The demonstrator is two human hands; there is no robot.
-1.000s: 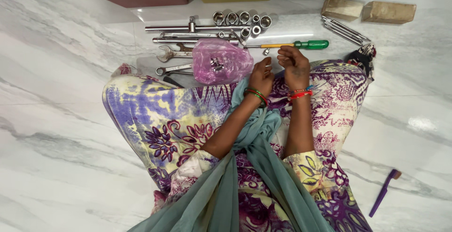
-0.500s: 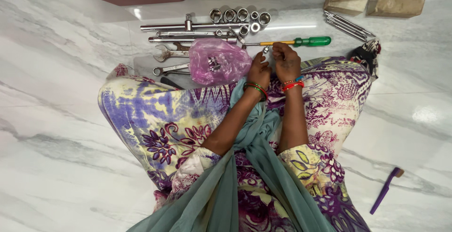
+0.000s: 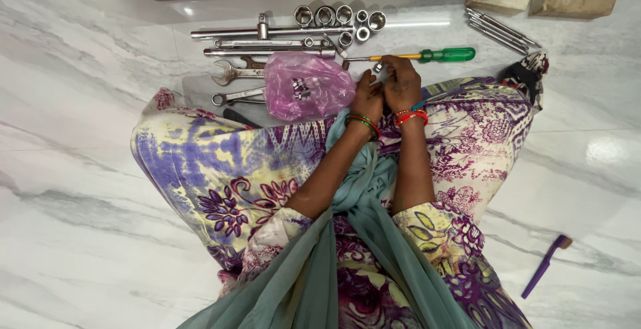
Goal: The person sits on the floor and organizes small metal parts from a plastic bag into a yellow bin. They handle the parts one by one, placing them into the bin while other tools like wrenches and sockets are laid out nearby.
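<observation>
Two hands meet above the person's lap, at the near edge of a spread of tools on the marble floor (image 3: 87,88). Largest of the things close by is the pink plastic bag (image 3: 308,87), crumpled, with small metal parts inside, just left of the left hand (image 3: 368,96). Beyond the hands lies the screwdriver (image 3: 427,55), its long axis running left to right, green handle to the right and thin shaft pointing left. The right hand (image 3: 400,83) sits just below that shaft, fingers curled inward. Left-hand fingers are curled too, touching the right hand. A small metal socket (image 3: 378,67) shows at the fingertips of the right hand, upright, just below the screwdriver's shaft; whether either hand actually grips it I cannot tell.
</observation>
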